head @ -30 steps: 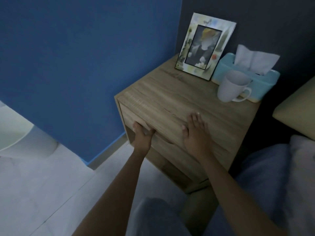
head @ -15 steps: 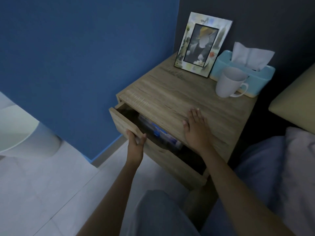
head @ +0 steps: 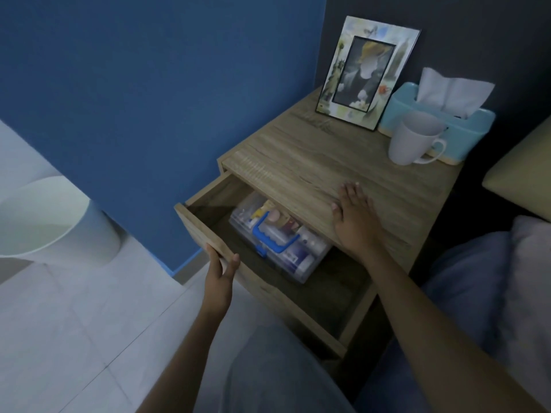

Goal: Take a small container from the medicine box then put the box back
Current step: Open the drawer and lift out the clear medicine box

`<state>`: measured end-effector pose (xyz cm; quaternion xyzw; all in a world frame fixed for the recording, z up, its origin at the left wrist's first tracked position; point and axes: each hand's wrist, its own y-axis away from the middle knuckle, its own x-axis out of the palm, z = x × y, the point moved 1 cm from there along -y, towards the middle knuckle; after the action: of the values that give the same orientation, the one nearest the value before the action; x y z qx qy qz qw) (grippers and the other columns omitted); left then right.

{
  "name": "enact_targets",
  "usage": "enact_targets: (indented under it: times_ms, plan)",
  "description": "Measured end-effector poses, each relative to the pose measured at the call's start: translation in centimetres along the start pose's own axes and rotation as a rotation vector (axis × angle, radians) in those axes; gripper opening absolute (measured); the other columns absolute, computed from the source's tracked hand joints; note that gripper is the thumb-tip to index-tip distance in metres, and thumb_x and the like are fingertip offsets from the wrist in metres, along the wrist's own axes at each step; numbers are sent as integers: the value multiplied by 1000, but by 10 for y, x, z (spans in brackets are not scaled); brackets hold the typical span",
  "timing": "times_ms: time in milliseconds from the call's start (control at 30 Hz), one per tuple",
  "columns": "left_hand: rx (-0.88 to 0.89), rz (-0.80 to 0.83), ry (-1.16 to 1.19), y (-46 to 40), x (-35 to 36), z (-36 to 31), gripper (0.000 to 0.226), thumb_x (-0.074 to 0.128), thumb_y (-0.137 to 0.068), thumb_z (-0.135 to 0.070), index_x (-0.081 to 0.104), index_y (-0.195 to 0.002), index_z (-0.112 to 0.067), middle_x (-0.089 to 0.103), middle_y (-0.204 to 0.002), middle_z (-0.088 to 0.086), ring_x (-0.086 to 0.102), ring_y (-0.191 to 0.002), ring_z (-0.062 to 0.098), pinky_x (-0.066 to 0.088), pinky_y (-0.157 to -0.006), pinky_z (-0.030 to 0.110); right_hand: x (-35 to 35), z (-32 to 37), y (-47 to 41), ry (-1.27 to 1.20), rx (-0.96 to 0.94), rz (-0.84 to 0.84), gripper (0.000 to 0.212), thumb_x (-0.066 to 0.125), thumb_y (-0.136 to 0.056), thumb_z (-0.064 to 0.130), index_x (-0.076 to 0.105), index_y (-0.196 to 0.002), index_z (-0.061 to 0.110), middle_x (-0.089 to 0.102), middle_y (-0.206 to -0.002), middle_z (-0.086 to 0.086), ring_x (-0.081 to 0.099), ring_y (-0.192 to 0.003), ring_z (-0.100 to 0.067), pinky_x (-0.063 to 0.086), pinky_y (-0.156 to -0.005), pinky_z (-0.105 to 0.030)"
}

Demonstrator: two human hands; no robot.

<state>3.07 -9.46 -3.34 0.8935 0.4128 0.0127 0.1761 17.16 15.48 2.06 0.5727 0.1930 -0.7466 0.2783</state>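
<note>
Two bare hands work at a wooden nightstand (head: 343,162) set against a blue wall. Lower left of centre, the left hand (head: 220,277) has its grip closed on the front edge of the pulled-out drawer (head: 205,231), fingers under the panel and thumb above it. Inside the open drawer, at mid-frame, lies the medicine box (head: 280,242), a clear case with a blue handle, with small containers visible through its lid. Just right of it, the right hand (head: 354,217) rests flat on the nightstand top, fingers spread, gripping nothing. Toward the upper right stand a photo frame (head: 368,71), a white mug (head: 413,141) and a light-blue tissue box (head: 474,126).
</note>
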Motion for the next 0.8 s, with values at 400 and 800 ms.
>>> enact_targets:
  times_ms: [400, 800]
  plan:
    - [9, -19, -35, 11, -17, 11, 74, 41, -95, -44, -5, -152, -33, 9, -163, -8, 19, -148, 25, 21, -117, 47, 0, -1, 0, 13, -14, -20, 56, 24, -104, 30, 16, -155, 8, 14, -164, -9, 7, -152, -21, 7, -123, -39]
    - [518, -421, -328, 6, -23, -63, 43, 43, -96, -44, 48, -135, -26, 54, -137, -5, 44, -122, 0, 34, -99, 18, 12, 62, 106, -478, 30, -252, 59, 22, -100, 47, 25, -152, 19, 20, -162, 0, 13, -150, -10, 17, -121, -34]
